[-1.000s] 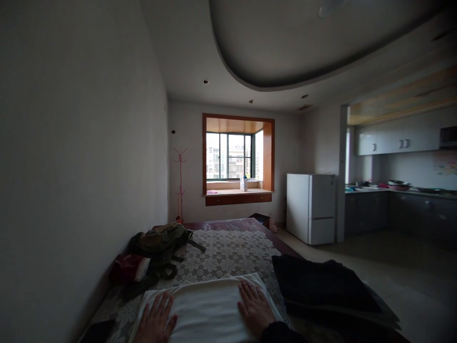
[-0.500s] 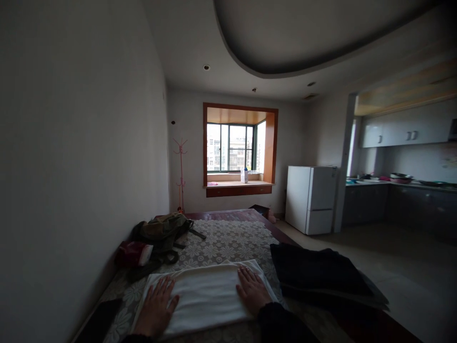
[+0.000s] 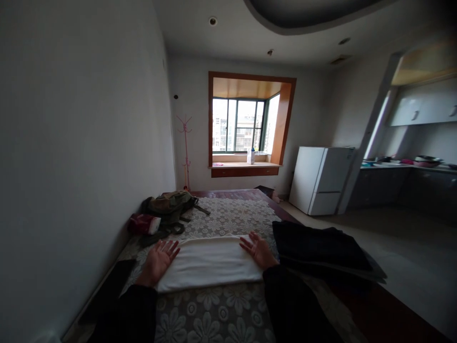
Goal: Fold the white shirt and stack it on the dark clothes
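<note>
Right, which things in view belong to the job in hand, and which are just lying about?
Job in hand:
flat white rectangular cloth
left hand and right hand, at its ends

Lying about:
olive-green fabric backpack
red-and-white packet
black layered cloth, untouched, perhaps related

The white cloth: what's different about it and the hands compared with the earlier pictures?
The left hand and right hand, earlier palm-down on the white cloth, have turned so their palms face inward at its two sides; whether they still touch it is unclear. The view has tipped downward, showing more tablecloth. The backpack, red packet and dark cloth stay where they lay.
</note>
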